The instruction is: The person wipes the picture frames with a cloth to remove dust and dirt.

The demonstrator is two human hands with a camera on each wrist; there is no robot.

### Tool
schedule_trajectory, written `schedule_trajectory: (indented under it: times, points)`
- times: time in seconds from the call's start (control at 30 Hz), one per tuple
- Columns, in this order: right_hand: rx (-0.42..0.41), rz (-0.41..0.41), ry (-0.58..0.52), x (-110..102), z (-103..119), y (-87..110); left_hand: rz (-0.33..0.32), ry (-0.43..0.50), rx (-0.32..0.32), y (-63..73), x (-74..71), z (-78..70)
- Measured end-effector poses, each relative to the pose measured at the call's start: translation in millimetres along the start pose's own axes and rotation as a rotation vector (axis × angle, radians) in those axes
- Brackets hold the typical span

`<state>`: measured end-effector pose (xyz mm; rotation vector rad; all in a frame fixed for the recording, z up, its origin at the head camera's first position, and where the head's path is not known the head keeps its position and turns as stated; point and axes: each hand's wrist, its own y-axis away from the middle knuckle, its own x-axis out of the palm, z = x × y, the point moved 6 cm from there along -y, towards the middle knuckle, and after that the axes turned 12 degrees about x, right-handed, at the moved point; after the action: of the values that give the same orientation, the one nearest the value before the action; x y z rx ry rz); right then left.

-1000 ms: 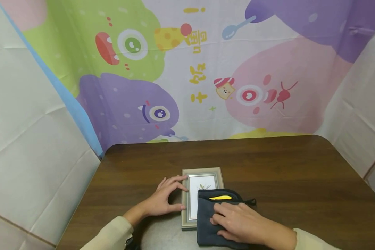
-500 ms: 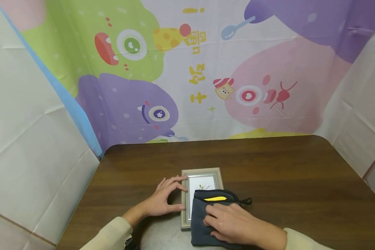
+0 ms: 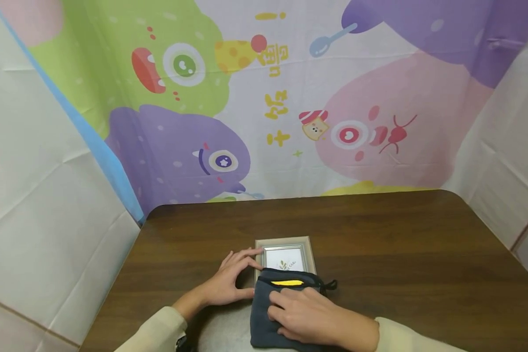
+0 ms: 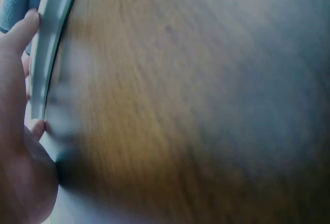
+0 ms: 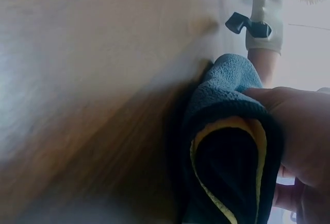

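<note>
A picture frame (image 3: 311, 254) with a pale border and a small leaf print lies flat on the table. Along its left edge my left hand (image 3: 224, 283) rests with thumb and fingers spread, fingertips touching the border. My right hand (image 3: 305, 315) has its fingers bent into a folded dark grey cleaning cloth (image 3: 261, 315), gripping it over the frame. The cloth has black trim, a hanging loop and a yellow layer inside. It hides the frame's lower part. The right wrist view shows the folded cloth (image 5: 221, 92) under the right hand (image 5: 307, 136).
The dark wooden table (image 3: 400, 244) has rounded far corners. A cartoon-printed cloth sheet (image 3: 264, 98) hangs behind it, with white panels (image 3: 48, 171) at both sides. A light sleeve with a black strap (image 5: 258, 28) appears in the right wrist view.
My right hand has slid the cloth leftward across the frame, so it now covers the frame's lower left part. The left hand stays at the frame's left edge.
</note>
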<state>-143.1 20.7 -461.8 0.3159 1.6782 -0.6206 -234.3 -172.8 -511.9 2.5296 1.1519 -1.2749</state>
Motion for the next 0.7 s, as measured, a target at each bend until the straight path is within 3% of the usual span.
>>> schedule_trajectory:
  times: [0.33, 0.7]
  points:
    - [0.010, 0.033, -0.001, 2, 7, -11.7, -0.001, -0.014, -0.004, 0.8, 0.7, 2.6]
    - [0.059, 0.060, -0.027, 1, 0, -4.9, -0.006, -0.014, 0.001, 0.4, -0.1, 0.9]
